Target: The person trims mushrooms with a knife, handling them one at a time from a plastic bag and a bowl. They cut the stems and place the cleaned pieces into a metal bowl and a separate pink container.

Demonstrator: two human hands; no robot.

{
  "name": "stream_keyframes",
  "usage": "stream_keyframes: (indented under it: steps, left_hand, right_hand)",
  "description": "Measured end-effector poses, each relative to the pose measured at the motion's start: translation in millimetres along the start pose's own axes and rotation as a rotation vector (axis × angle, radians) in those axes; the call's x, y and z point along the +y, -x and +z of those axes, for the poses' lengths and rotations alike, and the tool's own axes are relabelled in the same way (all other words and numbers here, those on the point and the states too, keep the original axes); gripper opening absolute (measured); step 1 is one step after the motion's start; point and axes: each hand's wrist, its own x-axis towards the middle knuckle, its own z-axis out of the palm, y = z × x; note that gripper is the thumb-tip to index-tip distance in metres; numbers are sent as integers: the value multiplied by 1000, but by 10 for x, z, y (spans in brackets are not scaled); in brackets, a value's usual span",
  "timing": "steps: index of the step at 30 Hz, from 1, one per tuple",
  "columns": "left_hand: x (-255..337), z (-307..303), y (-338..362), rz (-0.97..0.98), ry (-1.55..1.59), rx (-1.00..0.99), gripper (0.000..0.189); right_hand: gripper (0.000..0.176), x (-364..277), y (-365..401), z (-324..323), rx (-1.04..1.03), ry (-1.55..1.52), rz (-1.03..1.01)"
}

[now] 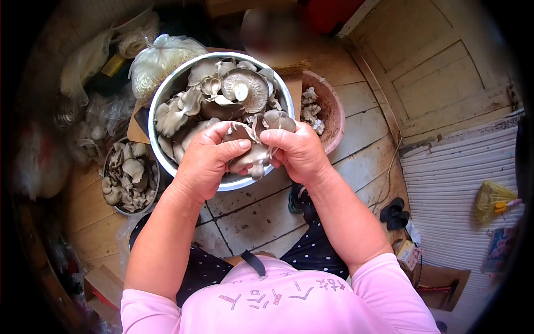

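A cluster of grey oyster mushrooms [253, 157] is held between my two hands over the near rim of a large metal basin [157, 100]. My left hand [207, 158] grips its left side, thumb pressed on top. On the other side, my right hand [302, 153] pinches the cluster between thumb and fingers. More mushrooms fill the basin, among them a big cap [257, 92] lying gills up with its pale stem showing. Parts of my fingers are hidden beneath the cluster.
Left of the basin stands a smaller metal bowl [157, 186] of mushrooms. Behind it is a tied plastic bag [161, 61]. A pink tub [335, 106] with pale pieces sits to the right. Black slippers [395, 214] lie on the tiled floor by the corrugated wall.
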Motion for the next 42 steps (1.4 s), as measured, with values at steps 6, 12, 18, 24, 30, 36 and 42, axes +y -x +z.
stream_keyframes:
  steps: [6,12,18,24,30,36,42]
  left_hand:
    - [1,13,-29,26,7,73,23]
    - [-6,-82,-20,-7,-47,177,30]
    - [18,-48,-10,33,-66,226,37]
    - [14,-92,-50,19,-82,217,32]
    - [-1,-26,-34,45,-195,188,26]
    - [-10,-28,-24,33,-200,148,27]
    - [-22,-71,-38,4,-80,58,25]
  right_hand:
    - [13,58,-50,6,98,-241,-25]
    - [15,48,-212,-202,214,-148,-94]
    - [51,83,-303,-266,274,337,34]
    - [48,46,-198,-124,161,349,-217]
    - [30,-15,-14,51,-79,202,-97]
    - [21,27,11,93,-60,203,-139]
    - [19,-48,74,113,-51,160,-68]
